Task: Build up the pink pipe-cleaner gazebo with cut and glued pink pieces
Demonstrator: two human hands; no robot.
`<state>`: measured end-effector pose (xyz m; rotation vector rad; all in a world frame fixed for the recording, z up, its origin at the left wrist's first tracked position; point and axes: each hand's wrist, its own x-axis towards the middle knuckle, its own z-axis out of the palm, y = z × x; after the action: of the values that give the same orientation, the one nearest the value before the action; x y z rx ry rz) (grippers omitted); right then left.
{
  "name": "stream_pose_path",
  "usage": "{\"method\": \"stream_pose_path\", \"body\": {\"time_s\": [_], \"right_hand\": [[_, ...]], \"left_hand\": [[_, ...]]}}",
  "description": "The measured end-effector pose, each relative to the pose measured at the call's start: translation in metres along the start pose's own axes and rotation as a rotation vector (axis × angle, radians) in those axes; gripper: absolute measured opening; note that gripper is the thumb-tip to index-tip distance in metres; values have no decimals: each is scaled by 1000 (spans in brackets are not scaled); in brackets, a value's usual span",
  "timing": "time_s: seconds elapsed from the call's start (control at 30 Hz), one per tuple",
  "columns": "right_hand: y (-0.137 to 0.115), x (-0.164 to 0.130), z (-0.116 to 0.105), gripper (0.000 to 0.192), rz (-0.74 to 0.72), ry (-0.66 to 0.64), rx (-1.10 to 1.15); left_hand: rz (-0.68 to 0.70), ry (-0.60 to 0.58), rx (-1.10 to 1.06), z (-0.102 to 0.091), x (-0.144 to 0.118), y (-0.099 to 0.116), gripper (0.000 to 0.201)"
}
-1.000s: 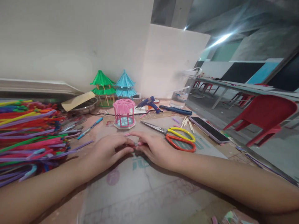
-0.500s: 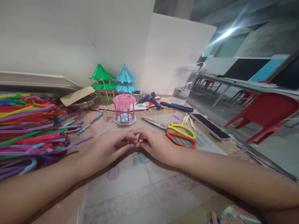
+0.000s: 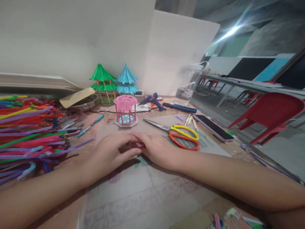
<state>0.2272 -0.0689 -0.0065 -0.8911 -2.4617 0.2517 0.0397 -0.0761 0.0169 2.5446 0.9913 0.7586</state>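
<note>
My left hand (image 3: 111, 151) and my right hand (image 3: 158, 149) meet low over a pale plastic sheet (image 3: 128, 203). Their fingers are curled together around a small pink piece (image 3: 140, 145). Most of that piece is hidden behind the fingers, and its kind is unclear. Just beyond them stands a small pink pavilion model (image 3: 125, 100) with thin posts and a pale octagonal base. Scissors (image 3: 164, 127) with yellow and orange handles lie beside my right hand, blades pointing to the far left.
Pipe cleaners (image 3: 28, 133) heap at the left, near a blue pen (image 3: 91, 125). Behind stand green (image 3: 102, 74) and blue (image 3: 126, 76) pavilion models, a glue gun (image 3: 152, 101), a blue-handled cutter (image 3: 179, 108) and a clear jug (image 3: 184, 93). A phone (image 3: 213, 127) lies right.
My hands have drawn closer together, and the right fingers now overlap the left fingertips around the pink piece. The view has shifted slightly; the objects on the table stay put.
</note>
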Motion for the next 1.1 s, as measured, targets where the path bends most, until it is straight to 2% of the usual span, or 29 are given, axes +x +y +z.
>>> {"method": "stream_pose_path", "body": {"time_s": [0.13, 0.23, 0.37, 0.47, 0.63, 0.73, 0.83, 1.0, 1.1], "right_hand": [[-2, 1, 0, 49, -23, 5, -27], [-4, 2, 0, 48, -1, 37, 18], [-3, 2, -5, 42, 67, 70, 99], [-1, 0, -8, 36, 55, 121, 180], [0, -4, -9, 30, 24, 195, 302], [-2, -4, -9, 36, 34, 207, 331], [-2, -2, -9, 41, 82, 219, 397], [0, 2, -8, 16, 36, 230, 383], [0, 2, -7, 7, 9, 234, 371]], "left_hand": [[14, 34, 69, 1, 1, 4, 21], [11, 27, 24, 1, 1, 1, 20], [-116, -3, -67, -1, 2, -7, 23], [-177, -20, -107, -2, 2, -12, 25], [-128, -53, -141, 1, 3, -15, 23], [-92, -54, -130, 2, 3, -14, 23], [-116, -33, -118, 2, 2, -14, 23], [-131, -58, -94, 0, 3, -12, 24], [-128, -84, -45, -1, 4, -9, 25]]}}
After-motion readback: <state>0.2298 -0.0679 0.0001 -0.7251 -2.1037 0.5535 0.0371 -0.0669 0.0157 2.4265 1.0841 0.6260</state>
